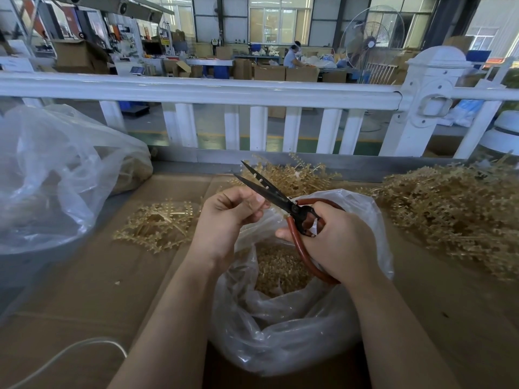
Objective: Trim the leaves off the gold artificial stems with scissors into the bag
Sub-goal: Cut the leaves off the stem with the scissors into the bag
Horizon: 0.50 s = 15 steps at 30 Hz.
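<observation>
- Bare cardboard surface: open passage at near left, crossed only by a white cable.
- Large clear bag: blocks the far left.
- Trimmed stems: low obstacle left of the open bag.
- Untrimmed stem pile: fills the right side.
- White fence: closes the far edge.
- Scissors, blades parted, and both hands occupy the space above the open bag's mouth.

What the left hand pinches is hidden; the large bag is cut off left.
</observation>
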{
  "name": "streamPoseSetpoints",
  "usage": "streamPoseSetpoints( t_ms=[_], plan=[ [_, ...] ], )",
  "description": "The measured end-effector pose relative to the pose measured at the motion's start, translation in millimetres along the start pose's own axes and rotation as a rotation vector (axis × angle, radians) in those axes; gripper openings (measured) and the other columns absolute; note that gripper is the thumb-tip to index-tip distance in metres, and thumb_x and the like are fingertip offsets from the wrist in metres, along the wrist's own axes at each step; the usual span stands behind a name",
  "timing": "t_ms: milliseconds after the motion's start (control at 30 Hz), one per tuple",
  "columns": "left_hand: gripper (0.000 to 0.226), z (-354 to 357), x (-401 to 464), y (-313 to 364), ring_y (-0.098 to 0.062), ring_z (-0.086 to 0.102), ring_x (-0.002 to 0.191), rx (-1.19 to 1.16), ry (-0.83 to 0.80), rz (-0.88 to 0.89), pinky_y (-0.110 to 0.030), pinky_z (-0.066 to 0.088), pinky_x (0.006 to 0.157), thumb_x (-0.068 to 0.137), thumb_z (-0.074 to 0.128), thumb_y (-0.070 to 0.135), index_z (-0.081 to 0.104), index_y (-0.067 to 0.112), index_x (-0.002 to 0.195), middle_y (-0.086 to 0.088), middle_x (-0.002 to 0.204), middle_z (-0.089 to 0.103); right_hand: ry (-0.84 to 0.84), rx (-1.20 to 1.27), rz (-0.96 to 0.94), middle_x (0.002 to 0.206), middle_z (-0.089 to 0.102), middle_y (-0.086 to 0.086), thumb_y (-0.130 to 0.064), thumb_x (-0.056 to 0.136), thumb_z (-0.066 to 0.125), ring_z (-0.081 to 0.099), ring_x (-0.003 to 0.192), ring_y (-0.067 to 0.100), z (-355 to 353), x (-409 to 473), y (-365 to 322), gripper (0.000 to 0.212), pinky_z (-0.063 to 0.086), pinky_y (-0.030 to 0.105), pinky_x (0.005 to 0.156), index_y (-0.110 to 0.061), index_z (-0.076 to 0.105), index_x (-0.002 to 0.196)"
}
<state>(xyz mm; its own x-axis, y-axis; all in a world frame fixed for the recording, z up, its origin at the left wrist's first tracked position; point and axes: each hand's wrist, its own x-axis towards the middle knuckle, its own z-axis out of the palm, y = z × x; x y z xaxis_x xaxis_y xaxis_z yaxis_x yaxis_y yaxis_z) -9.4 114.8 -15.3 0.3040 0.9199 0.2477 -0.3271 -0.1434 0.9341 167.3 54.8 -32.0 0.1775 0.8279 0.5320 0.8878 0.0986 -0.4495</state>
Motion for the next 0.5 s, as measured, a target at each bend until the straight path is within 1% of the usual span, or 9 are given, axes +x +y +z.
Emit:
streamPoseSetpoints(
  t_ms=[100,167,233,333,500],
  plan=[
    [0.015,-1.8,-0.4,1.6,-0.017,0.060,0.065,-0.050,0.041,-0.004,-0.025,0.051,0.066,0.093,0.058,0.004,0.068,0.009,0.083,-0.008,0.074,0.069,-0.015,0.006,0.010,0.068,0.049,-0.033,-0.098,0.062,0.036,0.050,0.066,-0.013,0.2,-0.2,1.1,0.066,0.033,0.005,0.060,-0.040,0.058,0.083],
    [0.015,-3.8,-0.2,1.3,-0.016,0.061,0.065,-0.012,0.081,0.027,-0.027,0.051,0.068,0.095,0.057,0.006,0.069,0.010,0.087,-0.007,0.075,0.070,-0.022,0.002,0.004,0.069,0.048,-0.034,-0.097,0.062,0.036,0.048,0.065,-0.014,0.4,-0.2,0.8,0.063,0.031,0.005,0.060,-0.042,0.057,0.085],
    [0.021,-4.5,-0.5,1.0,-0.014,0.058,0.064,0.034,0.084,0.071,-0.029,0.049,0.070,0.096,0.058,0.005,0.072,0.012,0.082,-0.004,0.074,0.069,-0.025,0.009,0.003,0.068,0.046,-0.036,-0.096,0.062,0.037,0.048,0.065,-0.015,0.1,-0.1,-0.1,0.063,0.030,0.004,0.060,-0.042,0.058,0.085],
    [0.034,-5.4,-0.3,1.3,-0.012,0.057,0.061,0.047,0.083,0.100,-0.027,0.050,0.070,0.094,0.058,0.002,0.073,0.019,0.068,-0.002,0.068,0.068,-0.031,0.034,0.007,0.068,0.048,-0.036,-0.095,0.063,0.041,0.051,0.066,-0.014,-0.2,-0.7,-0.4,0.063,0.033,0.005,0.060,-0.039,0.062,0.085],
    [0.026,-4.9,0.6,1.3,-0.012,0.057,0.060,0.008,0.106,0.069,-0.024,0.050,0.067,0.090,0.062,0.001,0.075,0.015,0.072,-0.004,0.069,0.068,-0.054,0.055,-0.005,0.068,0.052,-0.033,-0.093,0.064,0.044,0.054,0.067,-0.010,-0.1,-0.3,-1.0,0.063,0.038,0.008,0.060,-0.038,0.065,0.088]
  ],
)
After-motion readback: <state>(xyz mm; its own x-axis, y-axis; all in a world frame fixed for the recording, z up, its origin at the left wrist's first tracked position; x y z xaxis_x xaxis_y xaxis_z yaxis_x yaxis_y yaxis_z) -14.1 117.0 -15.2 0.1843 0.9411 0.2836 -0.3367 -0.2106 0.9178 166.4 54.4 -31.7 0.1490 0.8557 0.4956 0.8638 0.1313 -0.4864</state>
